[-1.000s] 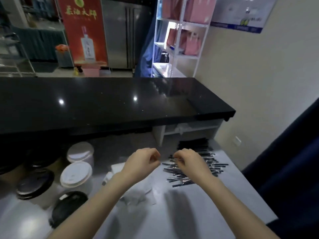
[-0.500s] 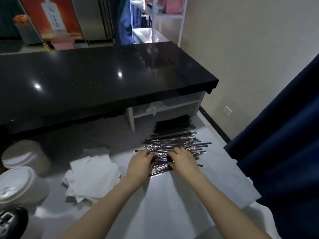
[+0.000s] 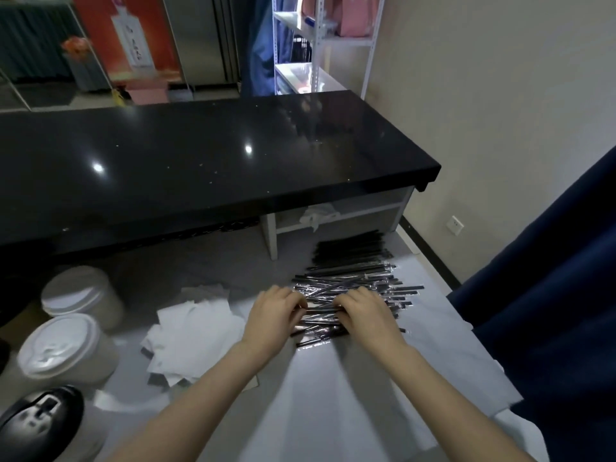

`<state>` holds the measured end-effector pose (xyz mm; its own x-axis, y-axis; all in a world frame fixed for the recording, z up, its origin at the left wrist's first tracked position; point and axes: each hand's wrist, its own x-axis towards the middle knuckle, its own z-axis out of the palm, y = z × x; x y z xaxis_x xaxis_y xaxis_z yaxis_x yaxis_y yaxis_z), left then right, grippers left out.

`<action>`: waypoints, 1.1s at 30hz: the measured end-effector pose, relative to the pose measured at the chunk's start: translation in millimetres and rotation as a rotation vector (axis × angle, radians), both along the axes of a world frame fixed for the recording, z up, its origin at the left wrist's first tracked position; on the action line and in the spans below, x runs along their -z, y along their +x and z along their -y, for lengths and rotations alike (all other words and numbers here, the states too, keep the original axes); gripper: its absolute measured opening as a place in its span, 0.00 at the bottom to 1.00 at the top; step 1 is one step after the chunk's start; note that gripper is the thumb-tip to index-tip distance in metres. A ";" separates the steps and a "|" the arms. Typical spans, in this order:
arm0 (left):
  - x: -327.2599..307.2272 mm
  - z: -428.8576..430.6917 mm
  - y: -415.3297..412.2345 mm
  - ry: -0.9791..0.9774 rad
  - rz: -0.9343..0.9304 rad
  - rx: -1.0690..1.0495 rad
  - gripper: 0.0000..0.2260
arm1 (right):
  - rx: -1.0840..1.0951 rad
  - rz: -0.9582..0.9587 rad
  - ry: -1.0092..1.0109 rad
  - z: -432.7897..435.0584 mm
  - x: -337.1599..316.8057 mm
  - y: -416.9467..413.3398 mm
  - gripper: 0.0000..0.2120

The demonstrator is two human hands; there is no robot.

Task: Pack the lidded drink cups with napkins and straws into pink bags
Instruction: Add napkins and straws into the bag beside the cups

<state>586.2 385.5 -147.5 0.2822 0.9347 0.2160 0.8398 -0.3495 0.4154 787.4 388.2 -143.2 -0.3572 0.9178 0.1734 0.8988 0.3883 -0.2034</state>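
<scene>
A pile of black straws in clear wrappers point(image 3: 353, 285) lies on the white work surface point(image 3: 333, 395). My left hand point(image 3: 275, 316) and my right hand point(image 3: 366, 315) sit side by side on the pile's near edge. Their fingers curl down onto several straws between them. A loose stack of white napkins point(image 3: 196, 335) lies just left of my left hand. Two white-lidded cups point(image 3: 63, 345) point(image 3: 78, 295) and a black-lidded cup point(image 3: 40, 415) stand at the far left. Pink bags point(image 3: 353, 15) sit on the white shelf at the back.
A black glossy counter point(image 3: 200, 161) overhangs the back of the work surface, with a white support leg point(image 3: 271, 235) just behind the straws. A dark blue curtain point(image 3: 550, 295) hangs close on the right. The beige wall point(image 3: 500, 111) has a socket low down.
The view has swung down and right, bringing the straw pile to the centre. Both hands have settled onto the near edge of the pile and barely moved in the last half second.
</scene>
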 end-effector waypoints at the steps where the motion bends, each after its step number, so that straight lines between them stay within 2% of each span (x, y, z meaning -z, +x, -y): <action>1: -6.8 2.3 -5.0 0.006 0.031 -0.006 0.04 | -0.014 -0.004 0.024 0.6 -5.7 -2.7 0.10; 6: -44.2 15.8 -40.2 0.017 0.216 -0.043 0.05 | -0.093 -0.068 0.083 8.1 -43.1 -37.6 0.12; 11: -89.1 41.3 -106.9 0.128 0.260 -0.095 0.04 | -0.235 -0.115 0.214 24.5 -88.8 -101.5 0.20; 14: -115.3 67.1 -162.2 0.184 0.288 -0.145 0.03 | -0.371 -0.126 0.312 37.0 -113.3 -152.8 0.18; 19: -151.0 146.3 -279.3 0.215 0.334 -0.249 0.07 | -0.522 -0.230 0.352 72.1 -148.8 -270.9 0.12; 23: -171.3 219.5 -375.9 0.308 0.274 -0.367 0.07 | -0.654 -0.302 0.359 115.5 -169.4 -381.5 0.08; 29: -184.4 313.4 -494.9 0.373 0.225 -0.573 0.07 | -0.822 -0.278 0.352 177.2 -187.1 -528.2 0.09; 33: -186.4 348.5 -547.1 0.416 0.225 -0.711 0.07 | -0.901 -0.145 0.440 204.2 -193.1 -603.5 0.11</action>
<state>39.1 37.0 38.9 -0.4328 0.7054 0.5614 0.8300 0.0686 0.5536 183.9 184.1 49.9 -0.8338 0.1611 0.5281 0.2123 0.9765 0.0372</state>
